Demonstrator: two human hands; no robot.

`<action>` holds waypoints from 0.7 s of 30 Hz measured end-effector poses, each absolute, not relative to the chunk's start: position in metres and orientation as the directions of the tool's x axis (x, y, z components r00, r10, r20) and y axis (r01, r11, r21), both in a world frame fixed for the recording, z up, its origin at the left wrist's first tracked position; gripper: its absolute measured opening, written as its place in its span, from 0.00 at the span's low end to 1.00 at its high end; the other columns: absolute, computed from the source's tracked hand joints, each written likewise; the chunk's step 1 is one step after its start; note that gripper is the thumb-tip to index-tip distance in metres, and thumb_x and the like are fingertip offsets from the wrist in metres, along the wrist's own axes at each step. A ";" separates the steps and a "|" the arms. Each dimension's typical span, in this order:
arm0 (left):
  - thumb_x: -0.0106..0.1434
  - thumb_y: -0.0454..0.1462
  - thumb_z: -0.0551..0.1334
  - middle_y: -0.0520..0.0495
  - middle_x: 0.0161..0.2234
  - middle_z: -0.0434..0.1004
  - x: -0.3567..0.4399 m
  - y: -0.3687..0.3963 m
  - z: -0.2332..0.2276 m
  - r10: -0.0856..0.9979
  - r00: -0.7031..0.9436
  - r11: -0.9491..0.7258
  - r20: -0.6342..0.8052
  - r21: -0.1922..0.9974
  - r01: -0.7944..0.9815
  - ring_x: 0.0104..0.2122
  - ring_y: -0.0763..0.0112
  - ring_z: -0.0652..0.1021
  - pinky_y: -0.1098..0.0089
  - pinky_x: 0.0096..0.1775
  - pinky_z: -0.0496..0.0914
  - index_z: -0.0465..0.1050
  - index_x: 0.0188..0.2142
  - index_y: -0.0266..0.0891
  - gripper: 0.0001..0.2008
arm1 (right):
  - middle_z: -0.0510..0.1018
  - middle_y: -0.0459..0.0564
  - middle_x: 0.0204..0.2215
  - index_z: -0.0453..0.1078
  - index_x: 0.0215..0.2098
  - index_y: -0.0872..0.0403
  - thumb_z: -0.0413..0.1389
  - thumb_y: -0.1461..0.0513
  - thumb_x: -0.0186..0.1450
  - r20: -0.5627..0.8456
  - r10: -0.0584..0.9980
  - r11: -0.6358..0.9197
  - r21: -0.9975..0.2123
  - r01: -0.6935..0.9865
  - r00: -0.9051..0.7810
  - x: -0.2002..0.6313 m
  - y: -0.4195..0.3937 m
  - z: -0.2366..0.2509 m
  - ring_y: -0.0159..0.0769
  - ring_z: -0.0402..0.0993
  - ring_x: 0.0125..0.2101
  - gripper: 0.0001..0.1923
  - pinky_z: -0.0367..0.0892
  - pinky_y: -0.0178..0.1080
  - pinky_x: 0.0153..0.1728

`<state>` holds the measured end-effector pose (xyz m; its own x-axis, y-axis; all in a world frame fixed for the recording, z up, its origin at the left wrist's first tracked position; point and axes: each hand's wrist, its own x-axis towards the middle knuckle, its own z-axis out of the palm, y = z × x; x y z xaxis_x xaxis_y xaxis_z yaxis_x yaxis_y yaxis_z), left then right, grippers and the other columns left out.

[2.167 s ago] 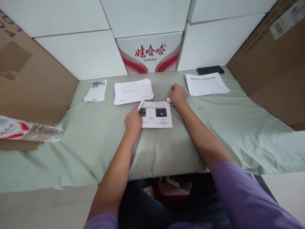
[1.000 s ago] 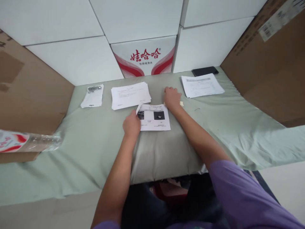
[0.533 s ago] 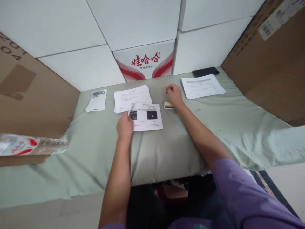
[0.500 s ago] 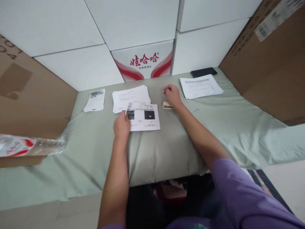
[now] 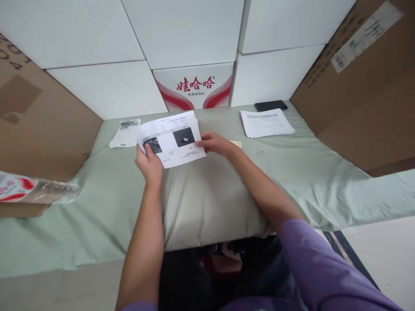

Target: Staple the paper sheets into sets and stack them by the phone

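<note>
A printed sheet of paper [image 5: 167,149] with two dark photos is held up, tilted, above the cloth-covered surface. My left hand [image 5: 149,163] is closed on its lower left corner, thumb on top. At its right edge, my right hand [image 5: 215,143] pinches the paper between thumb and fingers. More printed paper shows along the sheet's upper edge; I cannot tell how many sheets are in my hands. A small cream-coloured object [image 5: 237,143] lies partly hidden behind my right wrist.
A second paper stack [image 5: 267,124] lies to the right, with a black phone-like slab [image 5: 271,106] behind it. A clear bag with small dark pieces [image 5: 125,134] lies to the left. White boxes [image 5: 194,34] wall the back; cardboard cartons [image 5: 359,99] flank the sides.
My left hand has raised the sheet and moved it left. My right hand has come down and left from beside the cream object and taken the sheet's right edge.
</note>
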<state>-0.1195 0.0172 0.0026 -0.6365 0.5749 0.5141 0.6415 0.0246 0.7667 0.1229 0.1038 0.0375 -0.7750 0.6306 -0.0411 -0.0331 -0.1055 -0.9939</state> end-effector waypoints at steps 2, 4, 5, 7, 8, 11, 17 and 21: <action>0.73 0.43 0.52 0.36 0.49 0.79 -0.117 0.019 0.000 0.549 -0.652 -0.017 0.523 0.787 0.617 0.52 0.57 0.77 0.60 0.55 0.69 0.74 0.51 0.36 0.18 | 0.84 0.56 0.40 0.75 0.43 0.57 0.69 0.47 0.57 -0.115 0.515 -0.108 -0.992 0.069 -0.849 0.122 0.099 0.032 0.35 0.80 0.31 0.26 0.74 0.34 0.28; 0.72 0.45 0.52 0.38 0.47 0.79 -0.113 0.020 -0.002 0.548 -0.658 -0.049 0.516 0.805 0.591 0.50 0.58 0.78 0.61 0.53 0.69 0.74 0.49 0.37 0.18 | 0.84 0.55 0.35 0.75 0.41 0.57 0.65 0.45 0.62 -0.119 0.562 -0.028 -0.992 0.126 -0.818 0.122 0.100 0.027 0.31 0.76 0.25 0.24 0.71 0.32 0.25; 0.72 0.46 0.53 0.39 0.45 0.79 -0.112 0.020 -0.003 0.572 -0.648 -0.060 0.503 0.813 0.579 0.48 0.59 0.78 0.62 0.51 0.70 0.74 0.48 0.37 0.18 | 0.82 0.53 0.30 0.74 0.37 0.57 0.62 0.44 0.64 -0.093 0.645 0.033 -0.988 0.150 -0.758 0.124 0.103 0.025 0.29 0.73 0.22 0.23 0.69 0.31 0.23; 0.72 0.47 0.53 0.43 0.38 0.79 -0.109 0.019 -0.005 0.657 -0.592 -0.084 0.466 0.826 0.557 0.40 0.63 0.78 0.65 0.45 0.71 0.74 0.46 0.38 0.18 | 0.74 0.48 0.19 0.70 0.28 0.56 0.56 0.45 0.70 -0.013 0.831 0.145 -0.960 0.238 -0.556 0.140 0.116 0.025 0.27 0.65 0.18 0.24 0.63 0.31 0.19; 0.72 0.47 0.53 0.46 0.35 0.78 -0.108 0.019 -0.005 0.700 -0.554 -0.098 0.451 0.829 0.550 0.37 0.65 0.77 0.67 0.42 0.70 0.74 0.45 0.38 0.18 | 0.69 0.46 0.16 0.67 0.25 0.55 0.53 0.46 0.71 0.025 0.908 0.162 -0.942 0.295 -0.419 0.155 0.125 0.027 0.27 0.63 0.17 0.25 0.60 0.31 0.18; 0.72 0.46 0.52 0.49 0.30 0.75 -0.104 0.018 -0.008 0.751 -0.484 -0.125 0.450 0.816 0.564 0.32 0.69 0.75 0.70 0.38 0.67 0.75 0.41 0.39 0.17 | 0.64 0.42 0.17 0.62 0.26 0.52 0.53 0.52 0.73 0.120 0.992 0.100 -0.920 0.378 0.030 0.228 0.153 0.036 0.27 0.59 0.18 0.20 0.58 0.32 0.19; 0.69 0.40 0.53 0.51 0.27 0.72 -0.104 0.027 -0.014 0.784 -0.489 -0.014 0.382 0.799 0.602 0.32 0.69 0.74 0.70 0.39 0.67 0.74 0.36 0.40 0.13 | 0.57 0.37 0.20 0.59 0.30 0.51 0.49 0.61 0.74 -0.044 0.918 -0.193 -0.917 0.349 0.393 0.386 0.169 0.057 0.21 0.50 0.18 0.12 0.53 0.37 0.24; 0.68 0.40 0.54 0.52 0.26 0.71 -0.105 0.030 -0.018 0.803 -0.481 0.031 0.352 0.781 0.624 0.30 0.70 0.73 0.71 0.38 0.67 0.75 0.36 0.39 0.12 | 0.56 0.36 0.21 0.53 0.28 0.48 0.46 0.64 0.73 -0.080 0.931 -0.255 -0.839 0.480 0.356 0.418 0.168 0.061 0.16 0.49 0.19 0.14 0.50 0.43 0.26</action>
<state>-0.1052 0.0296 -0.0182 -0.4813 0.8026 0.3524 0.6236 0.0310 0.7811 0.4184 0.1682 0.0606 0.3555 0.9313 -0.0796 0.4799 -0.2550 -0.8394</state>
